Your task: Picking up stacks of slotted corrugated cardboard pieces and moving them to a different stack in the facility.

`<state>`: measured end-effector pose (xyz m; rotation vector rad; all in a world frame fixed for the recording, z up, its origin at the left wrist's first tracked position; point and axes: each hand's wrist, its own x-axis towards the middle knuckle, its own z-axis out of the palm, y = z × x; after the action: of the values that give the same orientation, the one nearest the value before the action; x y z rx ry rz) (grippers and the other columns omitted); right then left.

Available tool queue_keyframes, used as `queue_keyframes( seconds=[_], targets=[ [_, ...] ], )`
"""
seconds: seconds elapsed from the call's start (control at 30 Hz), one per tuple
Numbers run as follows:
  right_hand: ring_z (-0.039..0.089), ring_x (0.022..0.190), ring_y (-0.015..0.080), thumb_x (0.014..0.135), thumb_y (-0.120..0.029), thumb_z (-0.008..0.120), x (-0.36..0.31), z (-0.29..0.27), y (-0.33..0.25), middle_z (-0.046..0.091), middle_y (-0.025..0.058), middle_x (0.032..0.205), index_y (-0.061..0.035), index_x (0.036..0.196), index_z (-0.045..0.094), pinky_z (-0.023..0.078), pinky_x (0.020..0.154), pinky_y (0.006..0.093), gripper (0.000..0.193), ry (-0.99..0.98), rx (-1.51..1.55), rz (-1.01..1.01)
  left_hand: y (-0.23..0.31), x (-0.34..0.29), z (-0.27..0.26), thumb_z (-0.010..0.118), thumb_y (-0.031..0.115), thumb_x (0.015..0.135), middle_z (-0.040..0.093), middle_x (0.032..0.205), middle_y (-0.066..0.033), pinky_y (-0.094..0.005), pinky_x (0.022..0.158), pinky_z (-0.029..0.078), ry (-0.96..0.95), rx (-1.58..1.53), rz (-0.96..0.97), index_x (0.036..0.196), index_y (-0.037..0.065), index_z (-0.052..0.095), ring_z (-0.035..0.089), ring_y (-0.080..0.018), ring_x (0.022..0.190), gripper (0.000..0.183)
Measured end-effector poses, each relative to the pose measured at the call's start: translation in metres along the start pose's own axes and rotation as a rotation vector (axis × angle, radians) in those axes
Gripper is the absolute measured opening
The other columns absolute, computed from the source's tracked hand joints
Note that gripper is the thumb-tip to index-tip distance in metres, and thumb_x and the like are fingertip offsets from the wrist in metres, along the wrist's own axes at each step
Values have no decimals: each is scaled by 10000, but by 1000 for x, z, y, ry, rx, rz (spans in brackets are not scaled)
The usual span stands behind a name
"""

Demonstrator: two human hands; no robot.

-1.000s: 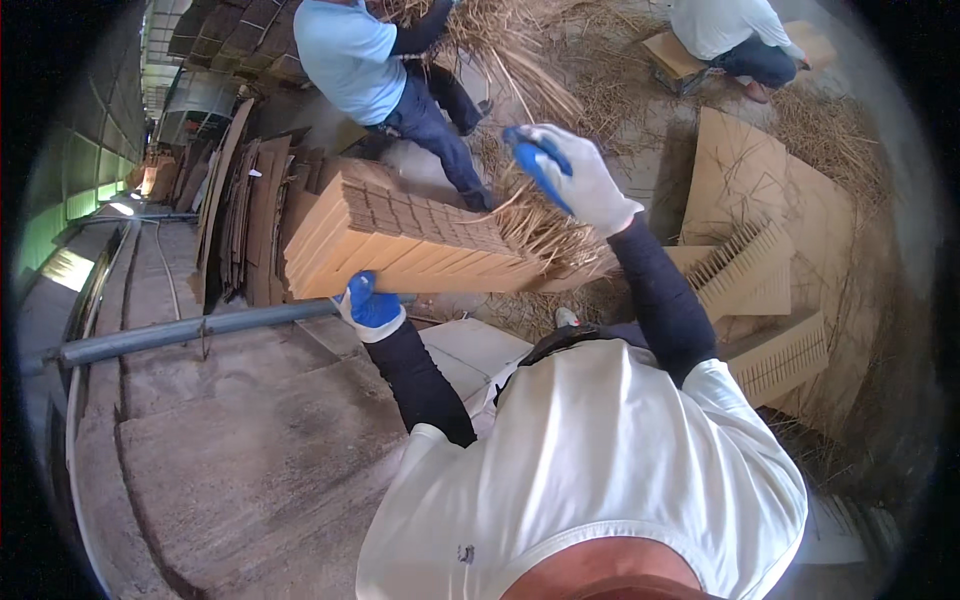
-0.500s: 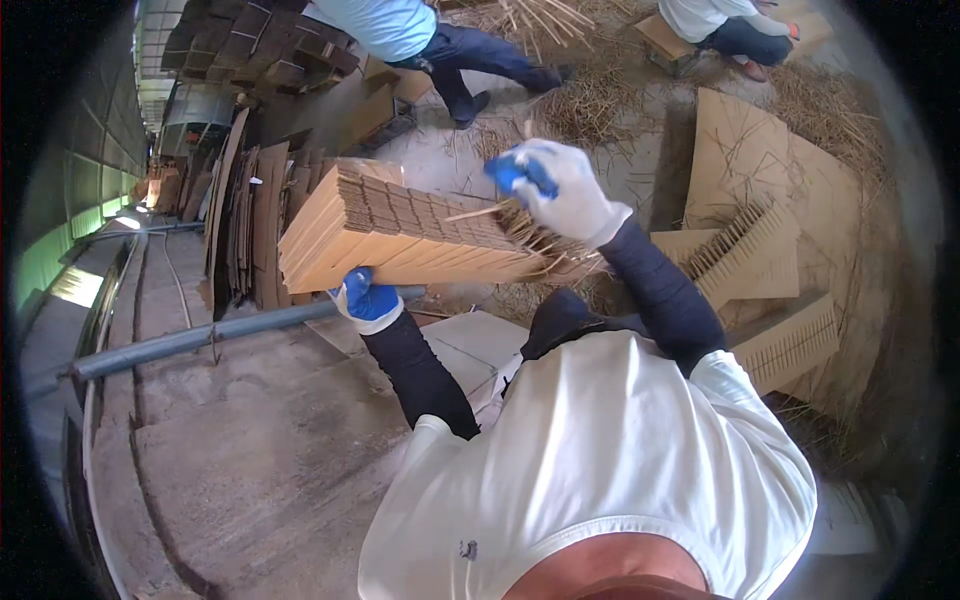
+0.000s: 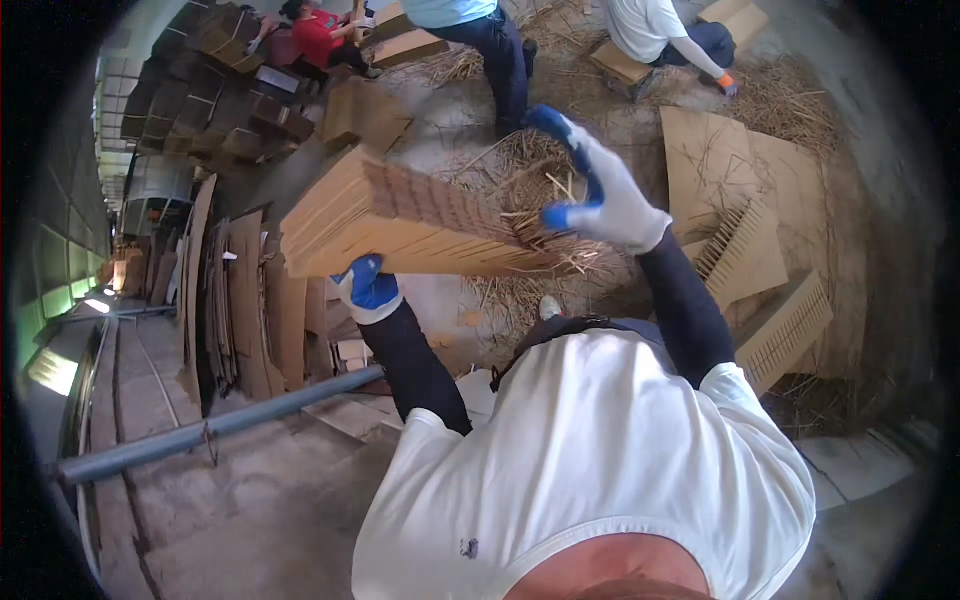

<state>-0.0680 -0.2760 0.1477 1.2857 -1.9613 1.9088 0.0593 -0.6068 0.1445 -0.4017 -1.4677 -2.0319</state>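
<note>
My left hand (image 3: 368,290), in a white glove with blue coated fingers, grips the lower edge of a thick stack of slotted cardboard sheets (image 3: 400,232). The stack is raised in front of me, its row of slots facing up. At its right end, thin cardboard strips (image 3: 545,225) stick out in a ragged bunch. My right hand (image 3: 618,198), gloved the same way, is just above and beside that end. Its thumb and fingers are spread, and nothing shows in its grasp.
Two slotted cardboard stacks (image 3: 742,258) (image 3: 790,330) lie on flat cardboard (image 3: 705,150) at the right. Strip scraps (image 3: 790,100) litter the floor. A grey pipe (image 3: 230,420) crosses at left, near upright cardboard sheets (image 3: 245,300). Several people (image 3: 650,30) are at the back.
My right hand has opened from a closed shape and moved right, its fingers now spread. My left hand keeps its hold on the stack. The view has shifted, showing more people behind.
</note>
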Motion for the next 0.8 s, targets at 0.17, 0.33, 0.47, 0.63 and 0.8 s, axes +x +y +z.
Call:
queue_keyframes(
  seconds=[0.17,0.33,0.47,0.63,0.8],
  targets=[
    [373,1356,311,631,-359,883,37,97,-28,363,234,1461,57,1450,254,294,1114,377,1113,187,91,-28,-8,41,25,803,123,714,633,1104,-146,-387,833,552,-71,-37,-151,1215,-12,524,643,-240,964,589],
    [453,1286,265,627,-241,893,40,125,-24,435,186,1413,53,1429,308,356,1071,360,1035,378,206,135,-2,61,46,839,50,677,650,1043,-114,-332,800,552,-105,319,-26,1201,-28,526,646,-197,918,616],
    [530,1192,203,616,-173,896,45,136,-25,542,144,1300,33,1354,399,433,991,340,913,417,313,143,-4,59,36,738,-69,690,569,1198,-102,-336,889,519,-76,176,-63,1325,43,431,597,-200,1033,714],
    [609,1046,159,594,-134,908,65,129,-31,638,111,1135,26,1214,497,497,882,302,761,439,143,98,14,73,40,799,41,700,587,1164,-112,-331,890,513,-77,-42,-241,1264,7,475,595,-189,1050,651],
    [628,984,146,630,-93,871,84,107,-47,656,108,1073,35,1185,506,514,849,292,676,478,260,95,-21,47,29,782,108,750,585,1133,-94,-301,858,491,-112,177,-270,1247,9,474,581,-163,1019,593]
  ],
)
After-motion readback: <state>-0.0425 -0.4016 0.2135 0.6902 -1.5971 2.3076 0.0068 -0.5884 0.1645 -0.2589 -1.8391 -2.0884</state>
